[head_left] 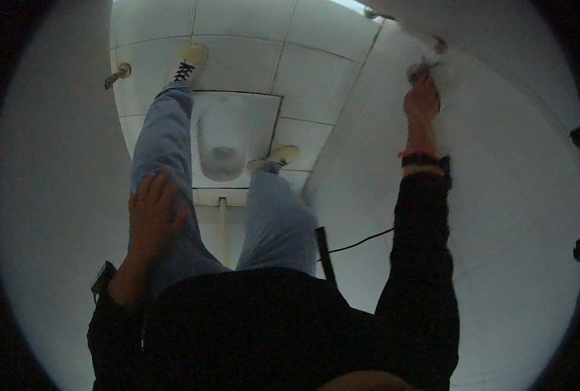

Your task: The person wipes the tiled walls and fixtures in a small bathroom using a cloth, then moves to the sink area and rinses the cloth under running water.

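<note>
My left hand lies flat on the left leg of my blue jeans, fingers stretched out and holding nothing. My right arm reaches far out to the pale wall on the right. At its end my right hand is closed, with a small greyish-brown thing at its fingertips. Blur and dim light hide what kind of thing it is. A dark band and a lighter one circle that wrist. Below, between my feet, a white squat toilet is set in the tiled floor.
My pale shoes stand on white floor tiles around the toilet. A metal fitting sticks out at left, and another beyond my right hand. A pale pipe runs behind the toilet. A black cable hangs at my side.
</note>
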